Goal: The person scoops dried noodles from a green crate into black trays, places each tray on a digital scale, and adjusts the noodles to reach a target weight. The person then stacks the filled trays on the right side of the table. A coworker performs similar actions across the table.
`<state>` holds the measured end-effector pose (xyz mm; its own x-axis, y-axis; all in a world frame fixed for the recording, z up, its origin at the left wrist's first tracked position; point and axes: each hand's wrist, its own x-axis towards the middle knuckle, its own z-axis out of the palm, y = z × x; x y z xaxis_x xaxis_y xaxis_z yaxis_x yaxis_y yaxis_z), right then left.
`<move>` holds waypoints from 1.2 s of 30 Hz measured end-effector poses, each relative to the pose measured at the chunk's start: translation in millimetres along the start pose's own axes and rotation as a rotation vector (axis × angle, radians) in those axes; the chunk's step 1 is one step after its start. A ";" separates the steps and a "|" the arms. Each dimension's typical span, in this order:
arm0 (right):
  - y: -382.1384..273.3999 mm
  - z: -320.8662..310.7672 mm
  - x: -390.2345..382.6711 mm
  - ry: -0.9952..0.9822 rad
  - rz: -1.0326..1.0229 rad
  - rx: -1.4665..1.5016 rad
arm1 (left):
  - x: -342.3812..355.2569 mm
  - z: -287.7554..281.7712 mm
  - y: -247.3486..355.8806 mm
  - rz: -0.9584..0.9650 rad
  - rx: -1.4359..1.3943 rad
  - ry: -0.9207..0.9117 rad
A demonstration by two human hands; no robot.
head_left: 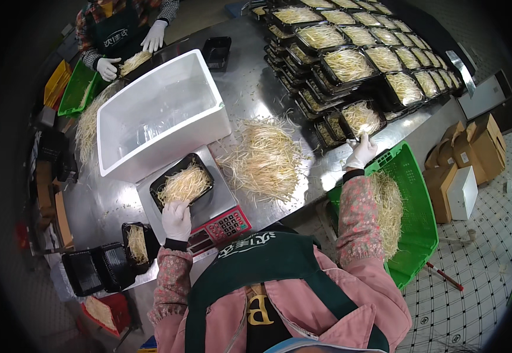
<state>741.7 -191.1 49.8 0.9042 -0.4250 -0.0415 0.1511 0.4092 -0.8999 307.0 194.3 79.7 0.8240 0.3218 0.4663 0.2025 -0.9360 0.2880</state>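
While I look down from the head view, my left hand (176,219), in a white glove, rests on the near rim of a black tray (183,186) of bean sprouts, fingers curled loosely over the sprouts; I cannot tell whether it grips any. That tray sits on a scale (209,217) with a red keypad at the near edge of the steel tabletop (250,94). My right hand (360,153), also gloved, reaches toward the right edge, fingers pinched together on a few sprouts just beside a filled tray (360,117) at the near end of the stacked rows of trays (350,53). Between my hands lies a loose pile of sprouts (267,159). A white foam box (161,112) stands behind the scale. A green crate (409,206) with sprouts hangs off the right edge. At the far left corner, another person's gloved hands (129,50) handle sprouts.
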 end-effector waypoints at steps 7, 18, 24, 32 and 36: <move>-3.1 -7.6 -52.7 -0.158 -0.096 -0.298 | 32.7 -23.1 59.4 -0.176 -0.211 0.039; 32.6 21.4 -149.2 -1.601 -0.522 -1.663 | 111.5 146.3 169.5 -0.056 0.151 -0.907; 72.2 63.0 -105.9 -1.694 -0.366 -1.504 | 136.1 206.1 127.0 -0.386 -0.026 -0.743; 52.5 74.2 -72.6 -1.777 -0.480 -1.361 | 145.2 162.0 138.8 -0.252 0.034 -0.755; 38.5 106.8 -66.6 -1.753 -0.631 -1.329 | 164.1 140.6 135.8 -0.261 0.053 -0.675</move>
<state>729.9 -60.8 64.3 0.3275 0.9388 -0.1067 0.8671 -0.3435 -0.3607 544.1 99.9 77.8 0.8888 0.3936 -0.2349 0.4487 -0.8517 0.2708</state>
